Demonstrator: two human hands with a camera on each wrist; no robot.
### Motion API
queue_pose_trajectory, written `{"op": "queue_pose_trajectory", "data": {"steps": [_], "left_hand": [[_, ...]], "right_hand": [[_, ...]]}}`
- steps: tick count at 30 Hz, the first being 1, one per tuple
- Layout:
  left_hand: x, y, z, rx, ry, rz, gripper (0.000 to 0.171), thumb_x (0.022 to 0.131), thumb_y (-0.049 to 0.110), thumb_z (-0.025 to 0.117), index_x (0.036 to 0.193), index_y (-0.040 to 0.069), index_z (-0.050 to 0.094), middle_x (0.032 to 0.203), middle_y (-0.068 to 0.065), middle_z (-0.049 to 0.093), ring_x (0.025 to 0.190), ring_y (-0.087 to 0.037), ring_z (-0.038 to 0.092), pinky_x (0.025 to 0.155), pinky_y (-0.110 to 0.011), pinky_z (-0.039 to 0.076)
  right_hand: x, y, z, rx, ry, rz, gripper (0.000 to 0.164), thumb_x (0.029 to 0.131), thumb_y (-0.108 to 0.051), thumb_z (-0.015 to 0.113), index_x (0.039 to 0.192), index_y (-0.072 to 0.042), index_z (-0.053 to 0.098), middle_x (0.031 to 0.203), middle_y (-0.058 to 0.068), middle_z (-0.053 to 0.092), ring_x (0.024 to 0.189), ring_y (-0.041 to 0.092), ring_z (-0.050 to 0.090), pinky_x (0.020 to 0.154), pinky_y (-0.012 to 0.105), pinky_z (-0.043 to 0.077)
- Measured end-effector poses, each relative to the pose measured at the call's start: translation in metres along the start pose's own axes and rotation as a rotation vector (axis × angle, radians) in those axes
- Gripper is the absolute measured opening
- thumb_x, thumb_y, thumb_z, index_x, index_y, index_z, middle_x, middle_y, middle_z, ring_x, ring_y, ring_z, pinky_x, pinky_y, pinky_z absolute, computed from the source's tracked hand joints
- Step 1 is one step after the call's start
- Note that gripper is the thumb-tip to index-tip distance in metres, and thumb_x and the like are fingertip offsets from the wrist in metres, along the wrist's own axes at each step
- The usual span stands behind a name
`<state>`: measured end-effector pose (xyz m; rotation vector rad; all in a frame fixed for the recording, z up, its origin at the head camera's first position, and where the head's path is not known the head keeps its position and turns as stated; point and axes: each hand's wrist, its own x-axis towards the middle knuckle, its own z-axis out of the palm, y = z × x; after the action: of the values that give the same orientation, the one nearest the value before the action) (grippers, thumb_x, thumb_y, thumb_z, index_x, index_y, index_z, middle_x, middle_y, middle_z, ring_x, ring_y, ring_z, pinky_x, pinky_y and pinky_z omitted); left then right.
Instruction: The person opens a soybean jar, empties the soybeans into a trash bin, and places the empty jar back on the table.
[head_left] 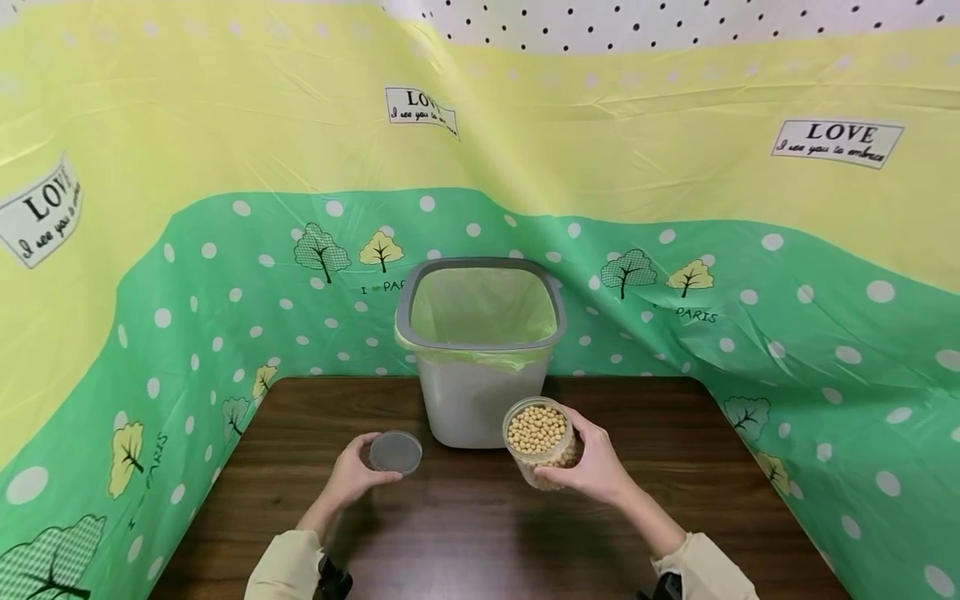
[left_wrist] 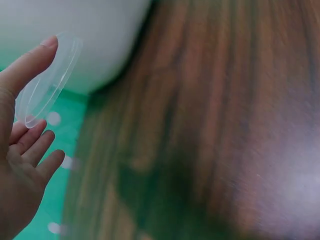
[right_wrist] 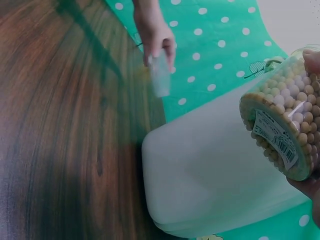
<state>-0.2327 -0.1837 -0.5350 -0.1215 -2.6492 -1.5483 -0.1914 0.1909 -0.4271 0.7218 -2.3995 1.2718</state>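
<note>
My left hand (head_left: 354, 475) pinches a round translucent lid (head_left: 396, 452) by its edge, between thumb and fingers, above the table's left half. In the left wrist view the thumb and a fingertip meet the rim of the lid (left_wrist: 52, 82). My right hand (head_left: 596, 462) grips a clear jar (head_left: 546, 446) full of round, beige beans that look like soybeans, its mouth uncovered and tilted toward me. A printed barcode label (right_wrist: 275, 137) shows on the jar's base in the right wrist view. Both hands are raised off the table, apart from each other.
A light grey bin (head_left: 476, 400) stands at the table's back middle, just beyond both hands. Its dark grey rim (head_left: 480, 344) holds a pale green liner (head_left: 483, 308). Beneath lies a dark wooden table (head_left: 450, 533). A green and yellow printed curtain (head_left: 300, 292) encloses the back and sides.
</note>
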Motion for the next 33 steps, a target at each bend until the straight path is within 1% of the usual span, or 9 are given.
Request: {"op": "queue_pose_trajectory", "data": {"steps": [2,5,10,12,15,19,23,26,33], "left_hand": [[-0.002,-0.008,0.005,0.053,0.007,0.016,0.082,0.056,0.027,0.087,0.122,-0.003,0.05,0.117,-0.017,0.054,0.105,-0.03,0.052,0.086,-0.045,0.042],[-0.006,-0.02,0.013,0.113,0.004,0.033,0.082,0.052,0.026,0.088,0.119,-0.005,0.052,0.113,-0.018,0.056,0.103,-0.031,0.053,0.085,-0.044,0.043],[-0.014,-0.037,0.025,0.191,-0.016,0.037,0.085,0.049,0.028,0.089,0.117,-0.007,0.052,0.111,-0.017,0.057,0.104,-0.031,0.053,0.088,-0.044,0.042],[-0.016,-0.04,0.027,0.211,-0.02,0.055,0.086,0.048,0.029,0.089,0.117,-0.007,0.052,0.109,-0.017,0.057,0.102,-0.032,0.054,0.088,-0.045,0.042],[-0.016,-0.043,0.028,0.244,-0.018,0.088,0.087,0.046,0.031,0.089,0.115,-0.007,0.053,0.106,-0.015,0.058,0.1,-0.031,0.055,0.087,-0.045,0.043],[-0.016,-0.044,0.027,0.293,-0.013,0.125,0.087,0.043,0.034,0.089,0.112,-0.006,0.055,0.102,-0.012,0.06,0.096,-0.029,0.057,0.084,-0.044,0.044],[-0.017,-0.045,0.025,0.346,-0.027,0.123,0.086,0.042,0.037,0.089,0.111,-0.003,0.057,0.103,-0.009,0.06,0.096,-0.027,0.057,0.082,-0.042,0.045],[-0.017,-0.046,0.024,0.386,-0.043,0.114,0.085,0.042,0.039,0.088,0.111,0.0,0.058,0.105,-0.008,0.06,0.098,-0.027,0.057,0.082,-0.042,0.046],[-0.018,-0.048,0.023,0.477,-0.05,0.182,0.08,0.042,0.038,0.087,0.108,0.001,0.06,0.1,-0.005,0.059,0.093,-0.024,0.057,0.077,-0.039,0.048]], "right_hand": [[-0.001,0.001,0.0,0.009,0.008,-0.005,0.081,0.057,-0.019,0.085,0.128,-0.008,0.049,0.115,0.004,0.06,0.102,0.014,0.056,0.084,0.026,0.046],[-0.001,-0.002,-0.001,-0.002,0.01,-0.009,0.081,0.057,-0.016,0.085,0.128,-0.004,0.049,0.114,0.008,0.06,0.101,0.013,0.056,0.083,0.023,0.046],[-0.001,-0.021,-0.006,-0.004,0.022,-0.006,0.079,0.056,-0.008,0.084,0.125,0.005,0.048,0.111,0.016,0.06,0.099,0.016,0.056,0.081,0.02,0.045],[0.0,-0.029,-0.008,0.002,0.03,-0.003,0.077,0.055,-0.006,0.084,0.123,0.007,0.049,0.11,0.018,0.06,0.098,0.018,0.056,0.081,0.018,0.045],[0.001,-0.034,-0.01,-0.001,0.042,-0.003,0.076,0.054,-0.004,0.083,0.121,0.01,0.049,0.109,0.019,0.06,0.098,0.018,0.056,0.081,0.016,0.044],[0.0,-0.034,-0.01,0.005,0.052,-0.003,0.075,0.054,-0.002,0.083,0.12,0.01,0.049,0.108,0.02,0.06,0.098,0.016,0.056,0.081,0.014,0.043],[0.0,-0.033,-0.01,0.017,0.05,0.003,0.075,0.055,-0.002,0.083,0.121,0.01,0.049,0.109,0.019,0.06,0.098,0.013,0.055,0.081,0.013,0.042],[-0.001,-0.034,-0.011,0.025,0.047,0.013,0.074,0.056,-0.002,0.082,0.121,0.009,0.049,0.108,0.019,0.06,0.098,0.013,0.055,0.08,0.014,0.043],[-0.001,-0.033,-0.012,0.026,0.049,0.002,0.074,0.055,-0.002,0.082,0.12,0.01,0.049,0.107,0.02,0.06,0.097,0.012,0.055,0.08,0.013,0.042]]}}
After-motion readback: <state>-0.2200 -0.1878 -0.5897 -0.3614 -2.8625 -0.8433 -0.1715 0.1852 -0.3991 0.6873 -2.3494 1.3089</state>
